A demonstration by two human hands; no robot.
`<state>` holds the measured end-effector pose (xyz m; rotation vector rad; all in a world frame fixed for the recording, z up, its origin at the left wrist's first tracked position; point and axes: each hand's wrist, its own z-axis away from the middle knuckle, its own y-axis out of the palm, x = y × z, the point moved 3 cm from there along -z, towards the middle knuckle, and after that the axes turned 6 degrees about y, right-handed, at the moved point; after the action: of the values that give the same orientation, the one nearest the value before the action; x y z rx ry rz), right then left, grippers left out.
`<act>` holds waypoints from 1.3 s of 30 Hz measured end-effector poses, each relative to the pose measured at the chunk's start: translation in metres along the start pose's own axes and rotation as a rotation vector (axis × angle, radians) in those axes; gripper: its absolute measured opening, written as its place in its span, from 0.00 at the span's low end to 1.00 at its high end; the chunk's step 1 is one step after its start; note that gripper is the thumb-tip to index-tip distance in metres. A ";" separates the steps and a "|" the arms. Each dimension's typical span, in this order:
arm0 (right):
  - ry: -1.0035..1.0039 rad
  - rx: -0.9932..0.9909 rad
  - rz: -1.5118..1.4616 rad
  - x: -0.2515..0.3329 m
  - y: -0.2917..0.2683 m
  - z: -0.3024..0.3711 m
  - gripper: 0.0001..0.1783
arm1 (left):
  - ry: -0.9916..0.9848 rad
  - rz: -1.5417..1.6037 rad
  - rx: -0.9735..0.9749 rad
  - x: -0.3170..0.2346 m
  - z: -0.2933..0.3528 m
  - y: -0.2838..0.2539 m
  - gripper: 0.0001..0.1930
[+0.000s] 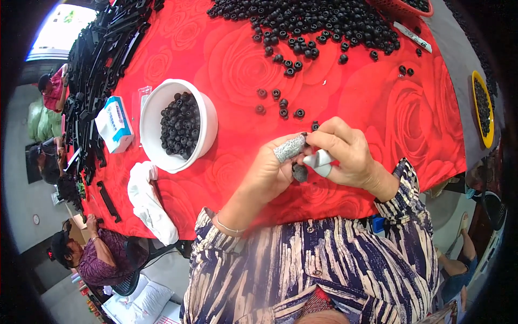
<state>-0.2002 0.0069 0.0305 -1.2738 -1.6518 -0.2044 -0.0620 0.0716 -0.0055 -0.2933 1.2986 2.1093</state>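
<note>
My left hand (268, 171) and my right hand (350, 154) meet in front of my chest, over the near part of the table. A finger of the left wears a silvery wrap (290, 148); on the right, a whitish cover (319, 162) sits on one digit. Closed fingers of my left hand hold a small round black plastic part (299, 173). The fingertips of my right hand pinch close by, and what is between them is too small to make out. Just beyond the hands lie a few loose black parts (299, 113).
A white bowl (208, 121) of black parts stands left, with a tissue pack (114, 125) and white cloth (151, 202) near it. Long black strips (91, 81) pile up at the far left. A big heap of black parts (324, 24) covers the back. Other people sit around the table.
</note>
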 end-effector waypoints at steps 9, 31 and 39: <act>0.019 -0.023 0.074 0.003 -0.001 0.001 0.19 | -0.048 0.103 0.186 0.002 0.001 -0.001 0.11; 0.065 0.281 -0.252 -0.001 0.003 0.000 0.16 | -0.103 -0.249 0.292 -0.008 0.015 -0.008 0.11; 0.126 0.270 -0.220 0.001 -0.002 -0.002 0.17 | -0.076 -0.028 0.260 -0.003 0.011 -0.011 0.10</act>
<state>-0.2005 0.0054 0.0333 -0.8609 -1.6465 -0.1834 -0.0517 0.0833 -0.0070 -0.1179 1.4932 1.8827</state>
